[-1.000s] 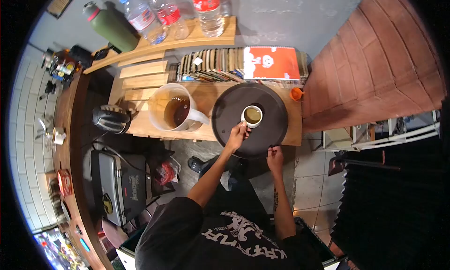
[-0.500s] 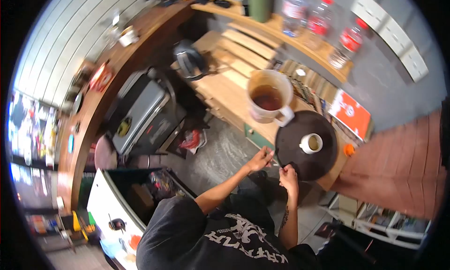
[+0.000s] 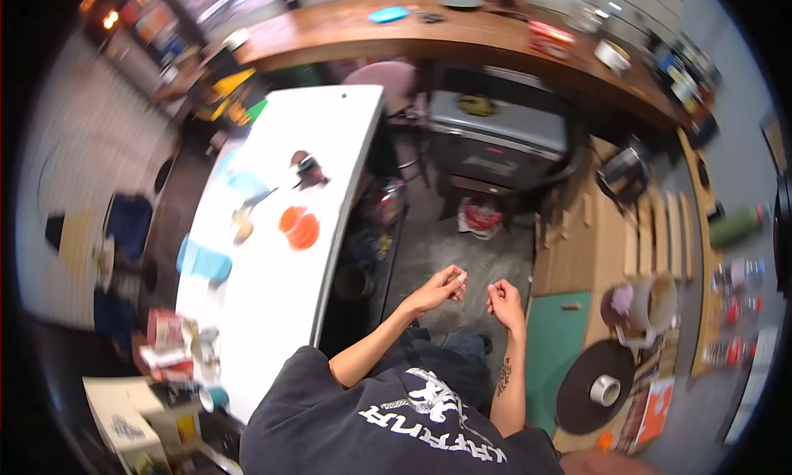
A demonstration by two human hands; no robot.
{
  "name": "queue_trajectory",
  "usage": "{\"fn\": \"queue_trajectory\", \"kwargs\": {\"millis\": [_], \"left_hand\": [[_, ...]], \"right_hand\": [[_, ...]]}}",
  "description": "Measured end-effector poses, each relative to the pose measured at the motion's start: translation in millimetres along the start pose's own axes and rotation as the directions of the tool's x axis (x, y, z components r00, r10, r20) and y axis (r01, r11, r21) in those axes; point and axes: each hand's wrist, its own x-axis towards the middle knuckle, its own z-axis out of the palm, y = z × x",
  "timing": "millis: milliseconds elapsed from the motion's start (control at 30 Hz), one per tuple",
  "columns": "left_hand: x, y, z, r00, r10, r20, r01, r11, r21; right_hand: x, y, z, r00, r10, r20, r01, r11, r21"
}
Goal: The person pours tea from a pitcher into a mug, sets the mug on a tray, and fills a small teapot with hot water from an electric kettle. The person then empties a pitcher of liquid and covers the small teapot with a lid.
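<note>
My left hand (image 3: 443, 288) is held out over the grey floor, its thumb and fingers pinched together. Close by on its right, with a small gap between them, my right hand (image 3: 505, 303) has its fingers curled in. Anything small within either hand is too hidden to make out. Both are nearest the green cabinet door (image 3: 549, 343) and apart from all surfaces. On a dark round tray (image 3: 571, 392) to the right stands a small white cup (image 3: 605, 390). Behind it is a large translucent pitcher (image 3: 652, 306).
A white table (image 3: 272, 318) on the left bears orange lids (image 3: 299, 227), a dark object (image 3: 308, 169) and a light blue item (image 3: 204, 259). Ahead, a grey cooler (image 3: 499, 120) stands below a long wooden counter (image 3: 330, 33). A kettle (image 3: 623, 174) sits at right.
My view has swung left, from the wooden cabinet toward the white table. Both hands have come away from the edge of the round tray, staying near each other.
</note>
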Motion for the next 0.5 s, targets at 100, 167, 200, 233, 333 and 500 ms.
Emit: {"fn": "queue_trajectory", "kwargs": {"millis": [100,167,200,233,333,500], "left_hand": [[-64.1,13.4,-40.6,0.977,0.084,-0.194,-0.104,0.99,-0.097],[-98.0,7.6,-66.6,0.931,0.155,-0.332,-0.207,0.97,-0.127],[-114.3,6.4,-75.5,0.898,0.171,-0.405,-0.244,0.96,-0.137],[-128.9,2.9,-85.6,0.878,0.181,-0.443,-0.269,0.952,-0.144],[-166.1,-2.2,-102.1,0.684,0.32,-0.656,-0.448,0.894,-0.03],[-187.0,0.4,-123.7,0.337,0.388,-0.858,-0.347,0.898,0.27]], "right_hand": [[22.6,-26.4,69.3,0.972,-0.088,0.22,0.113,0.988,-0.103],[26.8,-50.0,110.5,0.937,-0.085,0.339,0.13,0.985,-0.111],[28.1,-61.4,128.2,0.906,-0.108,0.409,0.147,0.987,-0.065],[30.1,-69.6,144.0,0.872,-0.128,0.473,0.155,0.988,-0.018],[42.4,-75.1,181.6,0.802,-0.19,0.567,0.227,0.974,0.004],[55.2,-106.6,222.0,0.765,-0.231,0.601,0.225,0.97,0.087]]}}
